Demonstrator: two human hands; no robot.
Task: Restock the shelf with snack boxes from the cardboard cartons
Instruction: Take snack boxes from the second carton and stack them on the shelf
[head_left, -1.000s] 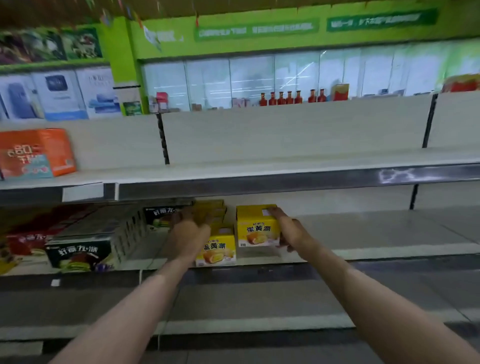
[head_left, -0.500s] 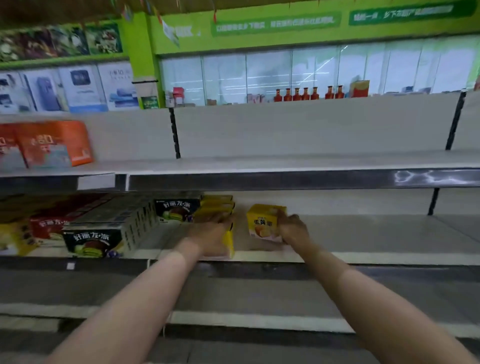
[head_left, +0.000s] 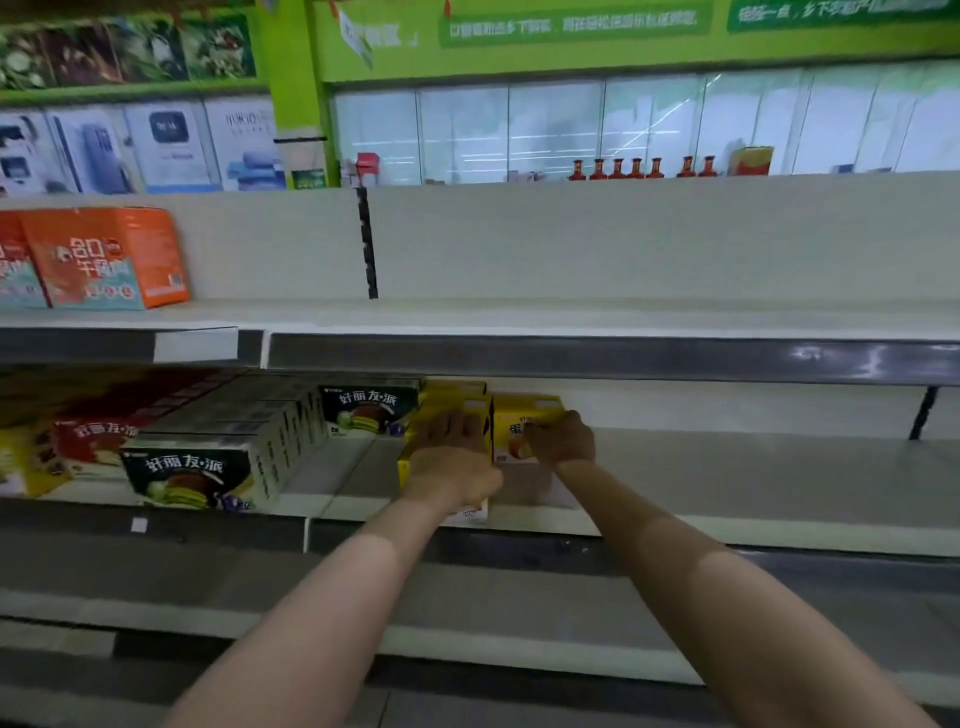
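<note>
two hands setting yellow snack boxes on the middle shelf (head_left: 727, 467), under the upper shelf (head_left: 571, 317).

on the middle shelf, left to right, stand red boxes (head_left: 93, 441), rows of dark pie boxes (head_left: 192, 475) and a row of yellow boxes (head_left: 457, 402). the upper shelf holds orange boxes (head_left: 104, 257) at far left. the left hand (head_left: 451, 457) lies on top of the front yellow box (head_left: 407, 465) of that row, fingers spread flat and pressing. just beside it to the right, the right hand (head_left: 561, 439) grips the single yellow box (head_left: 524, 415) by its right front corner, fingers curled round it; the box stands on the shelf touching the row.
</note>
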